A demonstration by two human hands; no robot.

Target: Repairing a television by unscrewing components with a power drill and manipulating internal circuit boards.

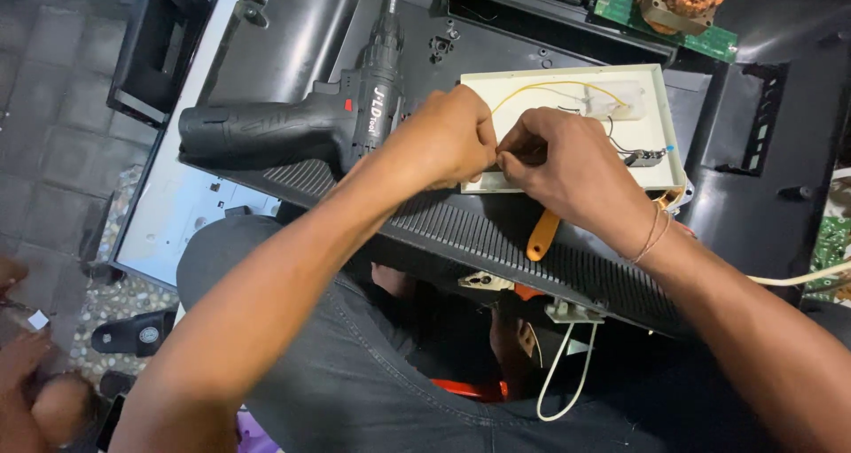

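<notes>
Both hands pinching a thin wire at the cream tray's near edge

My left hand [448,138] and right hand [554,165] each pinch the yellow wire [550,85] at the cream tray [656,98]; tugging hard might snap it or drag the tray.

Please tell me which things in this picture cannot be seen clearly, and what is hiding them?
- Head view: what the left hand and right hand pinch between their fingertips is hidden by the fingers themselves.
- The cream tray has its near left corner covered by both hands.
- The orange handle has its upper end hidden under the right hand.
- The green circuit board is cut off by the top edge.
</notes>
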